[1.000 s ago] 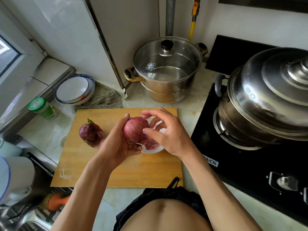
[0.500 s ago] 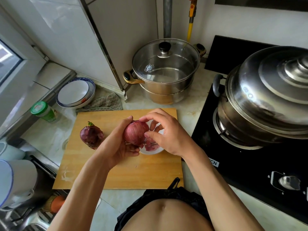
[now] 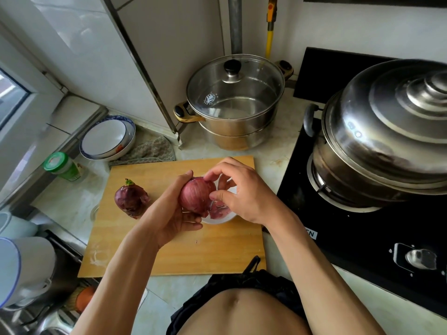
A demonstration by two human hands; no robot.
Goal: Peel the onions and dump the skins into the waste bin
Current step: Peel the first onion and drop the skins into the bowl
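A partly peeled red onion (image 3: 196, 195) is held above the middle of the wooden cutting board (image 3: 169, 252). The left hand (image 3: 169, 213) cups it from below and behind, fingers curled round it and thumb up by its top. The right hand (image 3: 244, 192) pinches at the onion's right side with thumb and fingertips, at about 3 o'clock of the onion. Just under the two hands sits a small white bowl (image 3: 219, 220) with pink onion skins (image 3: 217, 210) in it. At 9 o'clock of the held onion, apart from it, an unpeeled red onion (image 3: 131, 198) with a green sprout rests on the board. At 12 o'clock stands a steel pot with a glass lid (image 3: 235, 102); at 3 o'clock a large domed steel steamer (image 3: 384, 134) sits on the black gas hob (image 3: 362, 238). At 10 o'clock lie stacked blue-rimmed plates (image 3: 107, 137).
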